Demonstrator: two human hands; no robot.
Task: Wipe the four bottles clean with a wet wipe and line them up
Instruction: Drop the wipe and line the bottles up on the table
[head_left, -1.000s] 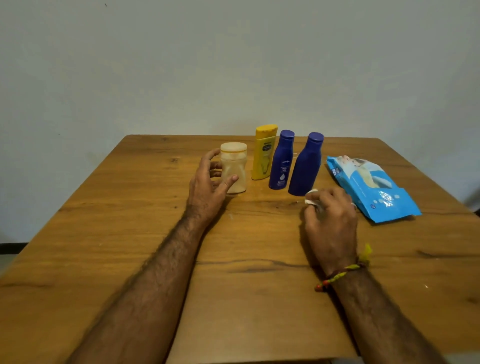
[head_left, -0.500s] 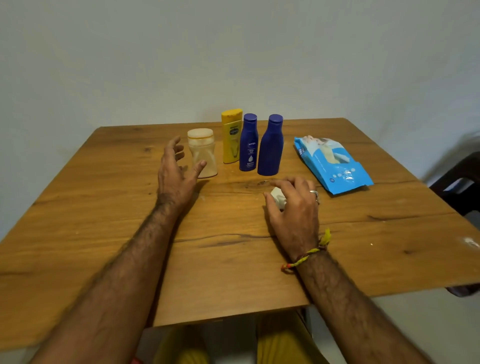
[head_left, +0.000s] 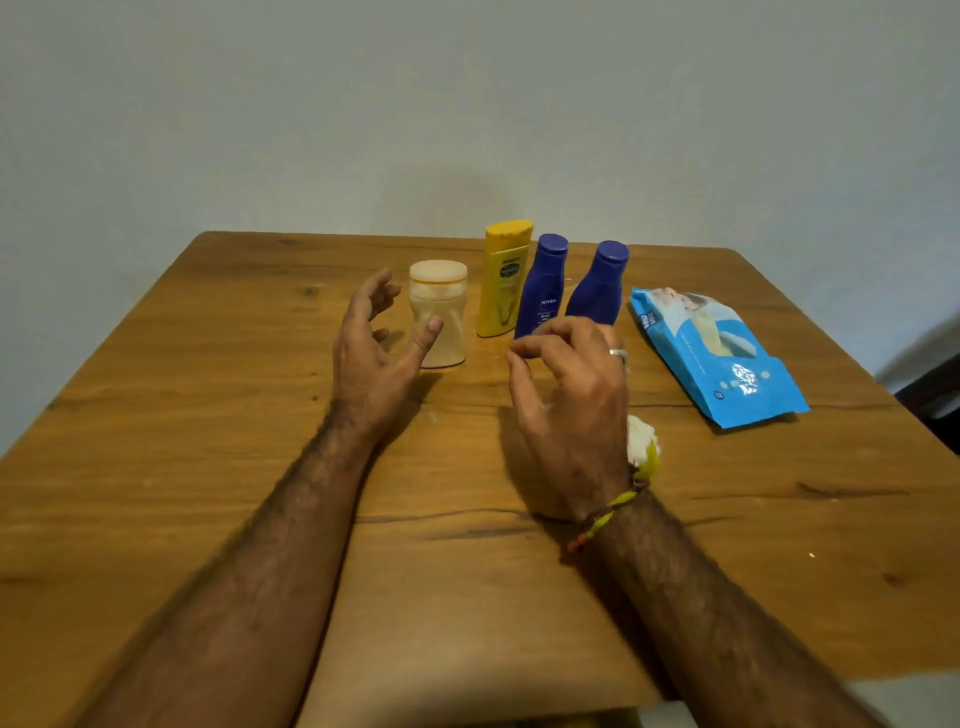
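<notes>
Left hand (head_left: 371, 358) spread, empty, just beside beige jar (head_left: 439, 314); yellow bottle (head_left: 505, 278) and two blue bottles (head_left: 569, 286) lined along counter (head_left: 208, 415). We judge them light, smooth, slippery; grasp mid-body. Right hand (head_left: 571, 395) loosely curled, empty; crumpled wipe (head_left: 640, 439) beside wrist.

Four upright bottles (head_left: 519, 291) lined up, crumpled wipe (head_left: 640, 434)
</notes>
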